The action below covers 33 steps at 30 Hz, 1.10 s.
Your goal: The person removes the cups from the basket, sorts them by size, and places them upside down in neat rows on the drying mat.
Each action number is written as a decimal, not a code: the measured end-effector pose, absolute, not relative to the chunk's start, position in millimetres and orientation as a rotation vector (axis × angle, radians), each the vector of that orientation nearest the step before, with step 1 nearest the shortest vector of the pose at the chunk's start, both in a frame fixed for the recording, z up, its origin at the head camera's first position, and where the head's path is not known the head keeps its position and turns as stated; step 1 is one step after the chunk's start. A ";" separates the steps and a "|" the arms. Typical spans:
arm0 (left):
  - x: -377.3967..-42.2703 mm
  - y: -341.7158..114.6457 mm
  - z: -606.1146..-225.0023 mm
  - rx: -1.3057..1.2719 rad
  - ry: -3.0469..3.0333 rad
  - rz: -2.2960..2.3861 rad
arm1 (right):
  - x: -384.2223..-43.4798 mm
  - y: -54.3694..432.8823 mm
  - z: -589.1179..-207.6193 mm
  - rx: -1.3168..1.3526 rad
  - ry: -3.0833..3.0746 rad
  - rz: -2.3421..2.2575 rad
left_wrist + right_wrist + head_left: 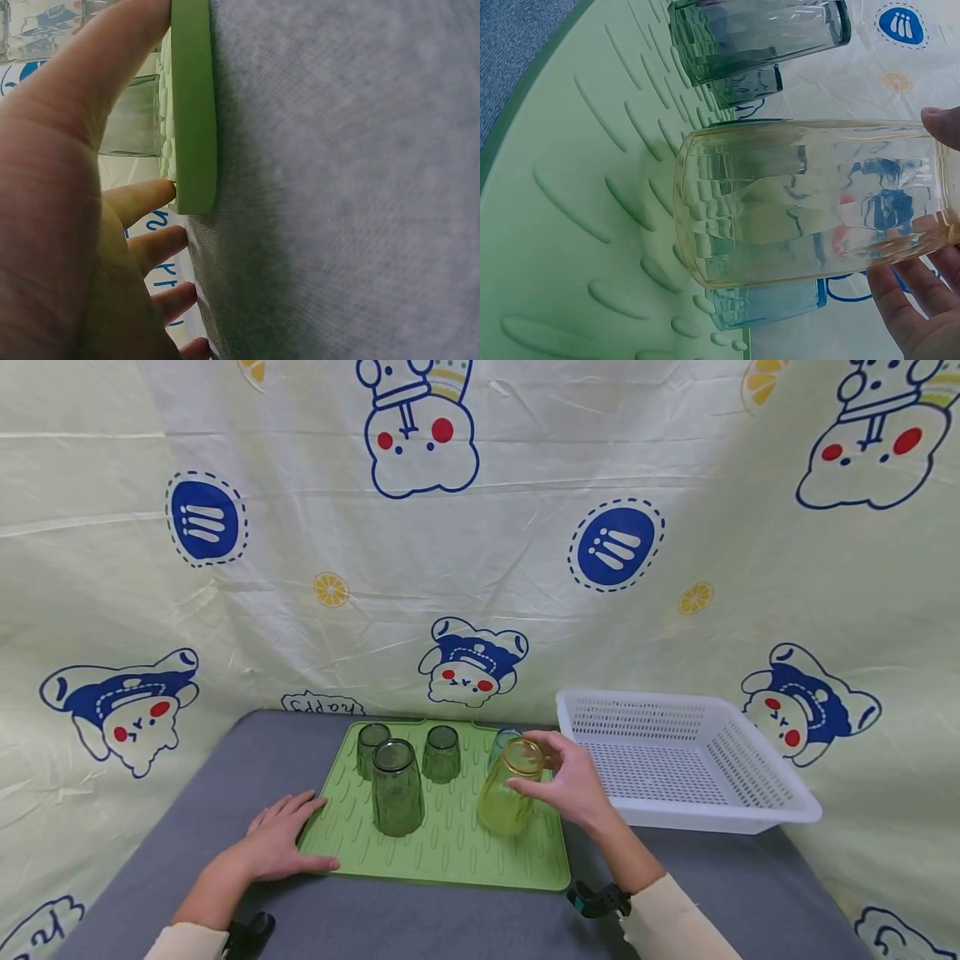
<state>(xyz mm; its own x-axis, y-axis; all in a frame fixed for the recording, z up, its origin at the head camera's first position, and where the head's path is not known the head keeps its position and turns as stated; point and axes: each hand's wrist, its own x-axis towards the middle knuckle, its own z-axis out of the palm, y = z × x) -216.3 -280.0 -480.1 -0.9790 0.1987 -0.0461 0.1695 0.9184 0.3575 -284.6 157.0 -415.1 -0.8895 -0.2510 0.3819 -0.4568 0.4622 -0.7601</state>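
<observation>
My right hand (572, 781) grips a tall yellow glass (502, 806) near its upper end, thumb on one side and fingers on the other. The glass's lower end is right at the bumpy green drying mat (442, 860), as the right wrist view also shows. Partly hidden behind it is a blue glass (772, 304). A tall dark green glass (397, 797) stands left of centre on the mat, with two shorter dark glasses (441, 760) behind. My left hand (279, 843) lies spread at the mat's left edge, its thumb (97, 52) by the front corner.
A white perforated plastic basket (720, 818) stands right of the mat. Grey cloth (420, 918) covers the table, and a printed curtain (495, 552) hangs close behind it.
</observation>
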 end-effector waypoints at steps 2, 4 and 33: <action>-216.6 -280.6 -480.4 0.286 2.995 0.545 | -284.3 154.9 -415.1 0.624 -2.499 1.373; -216.7 -281.1 -480.6 0.285 2.993 0.542 | -284.4 152.8 -415.3 0.630 -2.503 1.363; -215.2 -280.1 -478.2 0.280 2.977 0.549 | -288.9 142.0 -428.9 0.599 -2.558 1.469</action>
<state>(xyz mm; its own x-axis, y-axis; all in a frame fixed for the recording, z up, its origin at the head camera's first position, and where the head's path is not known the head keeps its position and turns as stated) -215.2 -280.1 -478.2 -0.9780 0.1979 -0.0659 0.1614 0.9181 0.3620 -288.9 142.0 -428.9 -0.9125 -0.2726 0.3050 -0.4009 0.4467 -0.7999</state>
